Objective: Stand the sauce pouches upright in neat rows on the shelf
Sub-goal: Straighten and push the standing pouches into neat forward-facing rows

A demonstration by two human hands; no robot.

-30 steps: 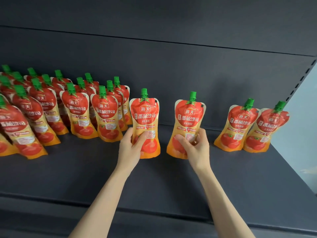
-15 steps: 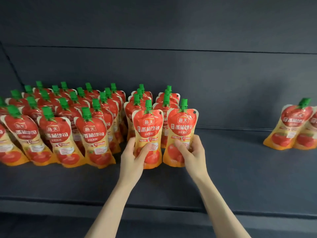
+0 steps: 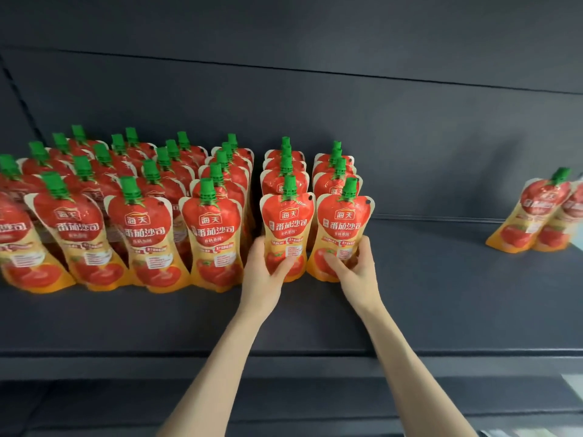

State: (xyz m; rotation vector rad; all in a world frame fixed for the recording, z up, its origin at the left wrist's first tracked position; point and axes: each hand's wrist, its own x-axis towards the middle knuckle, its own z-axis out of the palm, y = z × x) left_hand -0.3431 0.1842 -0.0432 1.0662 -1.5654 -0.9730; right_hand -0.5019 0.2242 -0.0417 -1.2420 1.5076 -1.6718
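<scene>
Both pouches have just reached the fronts of two rows on the shelf [image 3: 441, 294]: left hand [image 3: 265, 275] pinching one pouch [image 3: 285, 228], right hand [image 3: 353, 269] pinching the other pouch [image 3: 342, 228]; two stray pouches [image 3: 533, 216] remain near the right edge.

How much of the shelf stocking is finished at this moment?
Done: several rows of pouches stand upright at the left. In hand: the left hand and right hand each grip a front pouch of the two rightmost rows. Left: two leaning pouches far right on the shelf.

Right-edge pouch [image 3: 572, 216] cut off, perhaps blurred.
</scene>
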